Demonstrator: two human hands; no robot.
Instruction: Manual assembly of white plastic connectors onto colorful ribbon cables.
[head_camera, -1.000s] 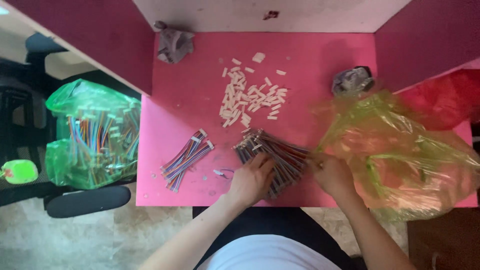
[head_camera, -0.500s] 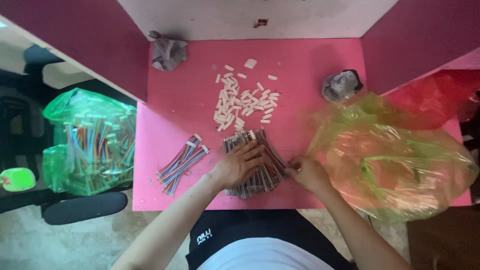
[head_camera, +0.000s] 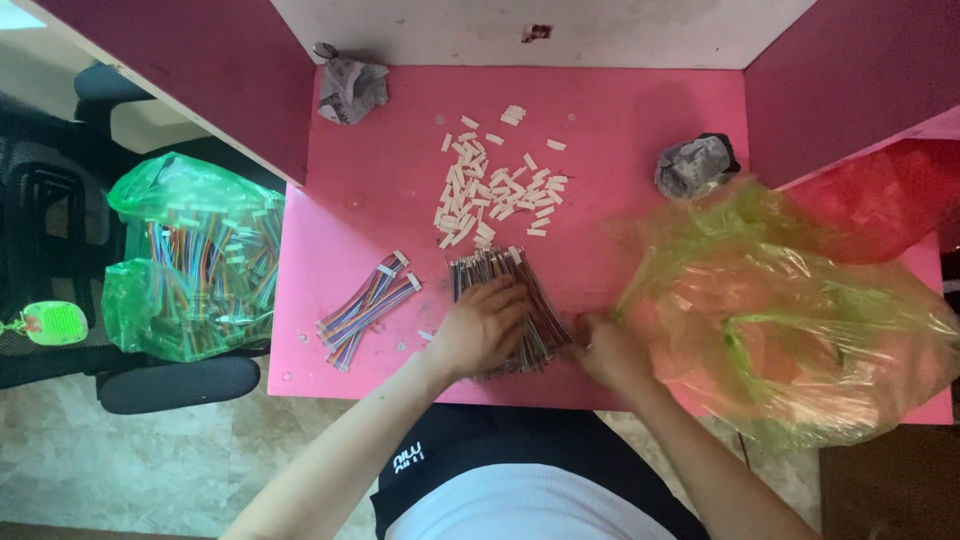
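Observation:
My left hand (head_camera: 478, 328) lies flat on top of a thick bundle of multicoloured wires (head_camera: 505, 275) on the pink table (head_camera: 620, 110), fingers spread over it. My right hand (head_camera: 608, 347) is blurred and touches the bundle's right end near the table's front edge; whether it grips wires I cannot tell. A smaller bundle of wires with white connectors (head_camera: 366, 308) lies to the left of my left hand. A scattered pile of small white plastic connectors (head_camera: 490, 190) sits farther back, in the middle of the table.
A big translucent yellow-green plastic bag (head_camera: 790, 310) covers the table's right side. Two crumpled paper wads (head_camera: 350, 88) (head_camera: 693, 166) lie at the back. A green bag full of wires (head_camera: 195, 260) rests on a black chair at left. Dark red partitions flank the table.
The view has shifted slightly. My left hand has slid further onto the wire bundle and flattened on it. My right hand stays at the bundle's right end.

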